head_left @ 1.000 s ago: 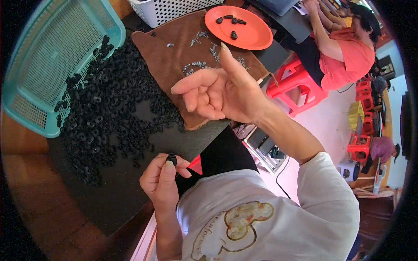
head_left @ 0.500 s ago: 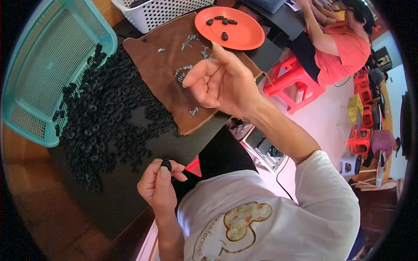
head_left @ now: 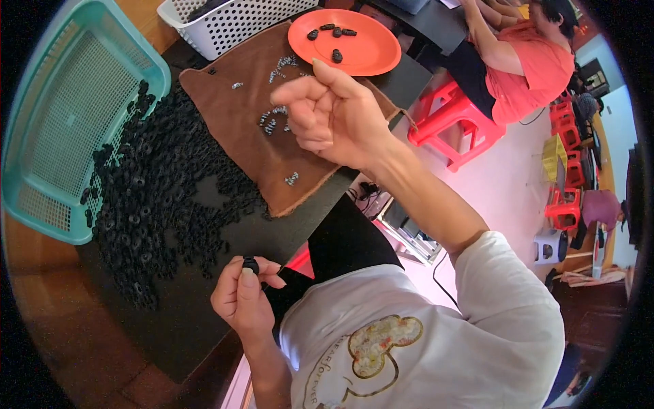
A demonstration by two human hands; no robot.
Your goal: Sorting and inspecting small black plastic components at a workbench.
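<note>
My left hand (head_left: pixel 244 300) is closed at the near edge of the dark table, pinching a small black ribbed piece (head_left: pixel 250 264) between thumb and fingers. Over the brown cloth (head_left: pixel 225 123) I hold my right hand (head_left: pixel 334 119) raised, its thumb and index finger apart and the other fingers loosely curled; nothing shows in it. Small silvery-grey coiled bits (head_left: pixel 291 179) lie in clusters on the cloth, some hidden behind my right hand. Left of the cloth spreads a big heap of small black ring-shaped pieces (head_left: pixel 146 204). Beyond the cloth, an orange plate (head_left: pixel 375 53) carries several black pieces (head_left: pixel 337 56).
A green mesh basket (head_left: pixel 65 129) lies tipped at the left, against the heap. At the back stands a white perforated basket (head_left: pixel 238 31). Another person (head_left: pixel 524 68) sits at the right by a red stool (head_left: pixel 456 129). More red stools (head_left: pixel 564 208) stand farther off.
The view has shifted slightly, moving the table things left. My right hand has moved a little left and up; my left hand still pinches the black piece.
</note>
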